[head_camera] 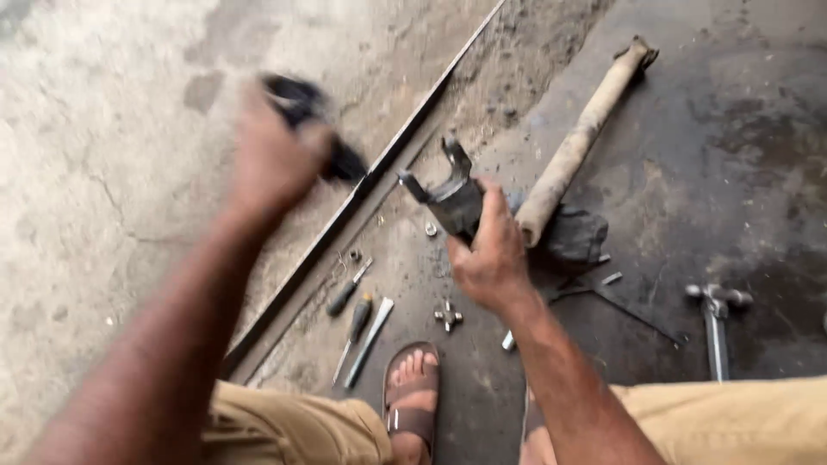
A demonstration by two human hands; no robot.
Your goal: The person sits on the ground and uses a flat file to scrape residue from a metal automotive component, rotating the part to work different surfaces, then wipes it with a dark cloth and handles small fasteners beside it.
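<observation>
Hands are busy over a dirty concrete floor point(103, 155). The right hand point(491, 254) is wrapped tight around a grey metal yoke point(448, 194). The fingers are pressed together on the lower part of the yoke, and its two forked ears stick up and to the left, out past the hand. The yoke sits at the near end of a long rusty shaft point(577, 142), which lies on the floor and runs away to the far right. A dark lump point(575, 234) lies just right of the hand, under the near end of the shaft.

The left hand point(271, 164) is up in the air, to the left of the yoke and apart from it. It is closed around a dark tool point(314, 125). The tool is blurry, so I cannot tell what kind it is.

A long metal strip point(370, 185) lies across the floor between the two hands. Near the feet lie two screwdrivers point(349, 306) with dark handles and a flat metal bar point(369, 340). A small cross-shaped metal part point(448, 316) lies just below the right hand. A silver hammer-like tool point(715, 314) lies well apart on the right. A foot in a brown sandal point(412, 396) is close by, and tan shorts point(284, 426) show at the bottom.
</observation>
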